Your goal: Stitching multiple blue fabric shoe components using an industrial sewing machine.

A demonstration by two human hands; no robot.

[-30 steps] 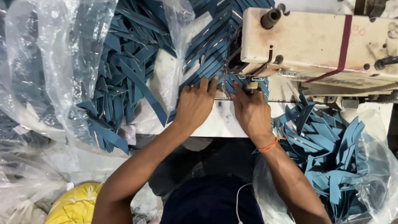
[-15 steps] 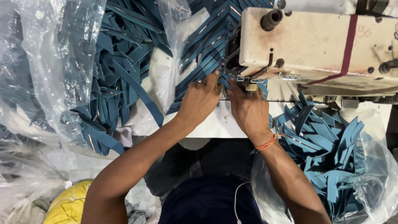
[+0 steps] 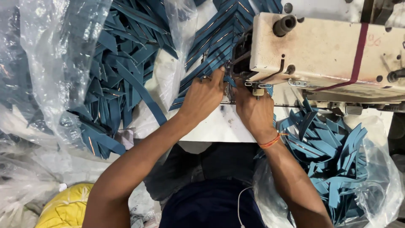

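Observation:
My left hand (image 3: pixel 204 97) and my right hand (image 3: pixel 254 110) press side by side on a teal fabric strip (image 3: pixel 230 80) under the head of a cream sewing machine (image 3: pixel 325 50). The fingertips of both hands sit right at the needle area, where the strip is mostly hidden by them. An orange thread band circles my right wrist. A line of sewn teal strips (image 3: pixel 215 40) runs away behind the machine.
A heap of teal strips (image 3: pixel 122 71) lies at the left, partly in clear plastic (image 3: pixel 63 55). Another clear bag of strips (image 3: pixel 337 164) hangs at the right. The white table edge (image 3: pixel 215 126) is below my hands. A yellow bag (image 3: pixel 63 209) sits lower left.
Both hands have slid slightly up toward the needle, pushing the strip further under the machine head.

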